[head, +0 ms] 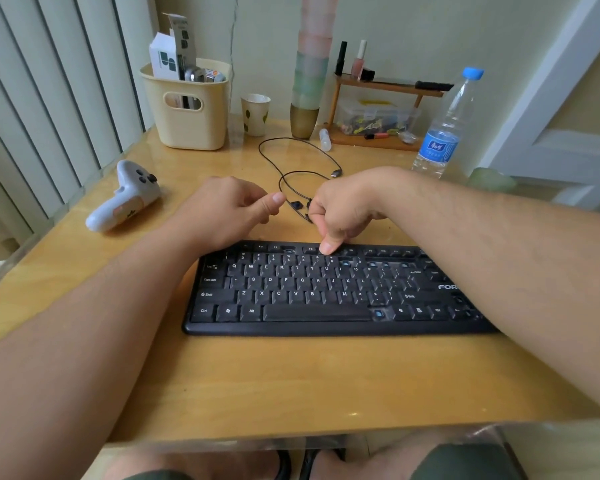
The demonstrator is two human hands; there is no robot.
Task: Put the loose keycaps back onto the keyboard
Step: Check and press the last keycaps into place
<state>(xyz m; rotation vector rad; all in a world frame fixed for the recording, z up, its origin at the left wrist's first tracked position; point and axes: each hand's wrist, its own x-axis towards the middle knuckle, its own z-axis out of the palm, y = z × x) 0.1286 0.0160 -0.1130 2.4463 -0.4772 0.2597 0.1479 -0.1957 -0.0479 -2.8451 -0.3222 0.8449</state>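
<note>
Right hand curled, index tip pressed function-row key on keyboard. Left hand loosely curled, held nothing. Loose keycaps lay behind keyboard. I judged: press straight down, seat fully.

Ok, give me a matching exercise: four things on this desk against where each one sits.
Things:
1. water bottle
2. white controller
3. loose keycap
4. paper cup

Places:
A. left of the left hand
B. between the two hands
C. far right, by the wooden shelf
D. between the cream basket and the tall cup stack

Pairs: 1-C, 2-A, 3-B, 4-D
</note>
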